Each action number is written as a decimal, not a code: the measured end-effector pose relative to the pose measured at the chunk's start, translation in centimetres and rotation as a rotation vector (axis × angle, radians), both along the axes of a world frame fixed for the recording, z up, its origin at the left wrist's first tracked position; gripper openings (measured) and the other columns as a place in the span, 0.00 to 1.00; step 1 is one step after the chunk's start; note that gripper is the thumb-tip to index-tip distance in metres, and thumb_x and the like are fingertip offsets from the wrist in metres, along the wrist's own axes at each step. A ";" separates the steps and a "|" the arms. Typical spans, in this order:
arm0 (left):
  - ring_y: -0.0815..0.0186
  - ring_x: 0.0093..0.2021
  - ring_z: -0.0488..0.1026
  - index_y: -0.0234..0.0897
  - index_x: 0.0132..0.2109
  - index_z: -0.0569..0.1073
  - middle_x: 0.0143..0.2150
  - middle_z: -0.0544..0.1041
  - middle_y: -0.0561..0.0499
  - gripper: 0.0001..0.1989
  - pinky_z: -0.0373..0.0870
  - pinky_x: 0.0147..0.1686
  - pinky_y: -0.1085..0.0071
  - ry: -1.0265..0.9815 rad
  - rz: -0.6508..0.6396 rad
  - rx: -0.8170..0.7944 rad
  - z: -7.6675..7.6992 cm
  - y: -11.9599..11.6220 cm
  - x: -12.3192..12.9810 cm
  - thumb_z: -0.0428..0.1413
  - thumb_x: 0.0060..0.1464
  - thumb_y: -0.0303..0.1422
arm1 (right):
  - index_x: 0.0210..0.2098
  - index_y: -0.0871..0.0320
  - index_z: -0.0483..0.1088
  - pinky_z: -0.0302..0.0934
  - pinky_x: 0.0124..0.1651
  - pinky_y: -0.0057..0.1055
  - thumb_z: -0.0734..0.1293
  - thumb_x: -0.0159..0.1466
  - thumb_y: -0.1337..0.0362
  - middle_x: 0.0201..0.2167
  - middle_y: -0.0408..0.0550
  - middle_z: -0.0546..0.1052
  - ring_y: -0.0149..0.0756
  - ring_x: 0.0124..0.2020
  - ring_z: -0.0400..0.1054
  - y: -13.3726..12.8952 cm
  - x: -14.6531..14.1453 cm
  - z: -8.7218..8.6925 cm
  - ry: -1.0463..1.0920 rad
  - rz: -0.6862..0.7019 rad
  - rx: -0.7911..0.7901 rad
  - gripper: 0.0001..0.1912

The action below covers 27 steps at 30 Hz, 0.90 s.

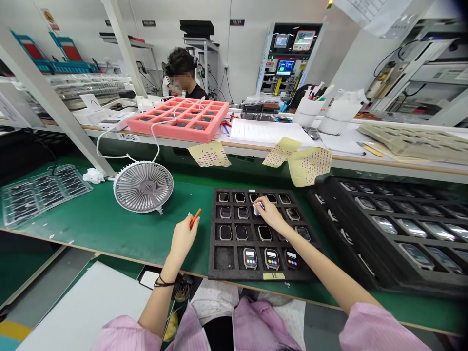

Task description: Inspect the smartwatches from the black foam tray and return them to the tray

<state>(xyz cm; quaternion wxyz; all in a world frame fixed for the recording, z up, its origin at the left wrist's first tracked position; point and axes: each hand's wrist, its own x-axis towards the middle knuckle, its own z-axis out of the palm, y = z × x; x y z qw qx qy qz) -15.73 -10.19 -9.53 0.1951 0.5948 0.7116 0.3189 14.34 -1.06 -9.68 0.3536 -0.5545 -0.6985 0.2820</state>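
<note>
My right hand (270, 214) is over the black foam tray (228, 278), its fingers closed on a smartwatch (257, 208) at one of the second-row pockets. Whether that watch is clear of its pocket I cannot tell. Other square watches sit in the tray's pockets. Three in the front row have lit screens with coloured dots, among them a lit watch (250, 258); the front-left pocket holds no watch. Left of the tray, my left hand (184, 237) is closed around a slim orange stick-like tool (196, 217), pointing up and away; its exact kind is unclear.
A round fan (143, 187) lies on the green bench (109, 229), cabled to the shelf. Stacked black trays of watches (387, 234) stand at right. A pink foam tray (215, 129), papers (270, 131) and pen cups (309, 109) line the shelf. Another person (186, 73) sits beyond.
</note>
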 end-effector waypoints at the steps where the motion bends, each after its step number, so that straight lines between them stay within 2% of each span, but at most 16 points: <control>1: 0.64 0.26 0.71 0.37 0.31 0.68 0.24 0.72 0.50 0.11 0.55 0.26 0.74 0.076 0.020 -0.039 -0.2 0.1 -0.4 0.50 0.60 0.35 | 0.32 0.54 0.64 0.61 0.39 0.38 0.61 0.60 0.64 0.28 0.46 0.71 0.40 0.31 0.67 0.0 0.2 -0.4 -0.052 0.014 0.001 0.02; 4: 0.58 0.30 0.76 0.36 0.35 0.71 0.27 0.76 0.46 0.11 0.54 0.26 0.73 0.212 0.055 -0.119 -0.5 0.2 -1.0 0.49 0.62 0.36 | 0.30 0.55 0.65 0.60 0.46 0.43 0.62 0.59 0.68 0.32 0.50 0.72 0.45 0.38 0.68 -0.1 0.2 -0.9 -0.187 0.066 0.038 0.03; 7: 0.55 0.34 0.77 0.36 0.40 0.71 0.31 0.78 0.44 0.12 0.56 0.27 0.72 0.231 0.090 -0.086 -0.4 0.2 -1.2 0.48 0.63 0.38 | 0.35 0.55 0.66 0.56 0.52 0.46 0.62 0.60 0.69 0.41 0.54 0.72 0.48 0.47 0.65 -0.1 -0.7 -0.8 -0.284 0.134 0.099 0.04; 9: 0.55 0.35 0.78 0.37 0.41 0.71 0.32 0.79 0.44 0.12 0.58 0.28 0.72 0.209 0.096 -0.030 -0.2 0.1 -1.0 0.48 0.63 0.39 | 0.37 0.55 0.66 0.57 0.51 0.46 0.62 0.61 0.69 0.41 0.53 0.73 0.47 0.46 0.65 0.0 -1.7 -0.6 -0.331 0.206 0.113 0.05; 14: 0.58 0.33 0.77 0.38 0.38 0.70 0.31 0.78 0.47 0.12 0.61 0.29 0.73 0.104 0.040 0.046 0.3 -0.4 -0.1 0.48 0.62 0.40 | 0.33 0.55 0.64 0.56 0.49 0.45 0.64 0.60 0.70 0.35 0.53 0.74 0.48 0.44 0.63 0.5 -3.6 0.0 -0.364 0.333 0.086 0.05; 18: 0.61 0.30 0.75 0.39 0.35 0.69 0.30 0.76 0.49 0.12 0.61 0.29 0.73 0.044 0.000 0.072 0.5 -0.8 0.9 0.48 0.61 0.41 | 0.33 0.55 0.64 0.57 0.46 0.40 0.68 0.56 0.70 0.30 0.47 0.71 0.43 0.39 0.64 1.3 -3.3 0.5 -0.259 0.396 0.035 0.08; 22: 0.64 0.26 0.70 0.38 0.35 0.70 0.26 0.72 0.51 0.14 0.59 0.29 0.73 -0.025 -0.067 0.082 1.0 -1.1 2.0 0.46 0.61 0.42 | 0.36 0.55 0.64 0.58 0.39 0.33 0.71 0.54 0.64 0.29 0.41 0.71 0.36 0.33 0.65 1.5 -2.5 0.2 -0.062 0.413 -0.047 0.14; 27: 0.67 0.25 0.66 0.38 0.36 0.71 0.24 0.70 0.54 0.14 0.58 0.28 0.73 -0.284 -0.206 0.056 1.7 -1.2 3.6 0.47 0.60 0.42 | 0.37 0.55 0.64 0.58 0.36 0.32 0.73 0.53 0.58 0.24 0.37 0.73 0.33 0.28 0.67 0.6 -2.5 -0.2 0.222 0.391 -0.139 0.18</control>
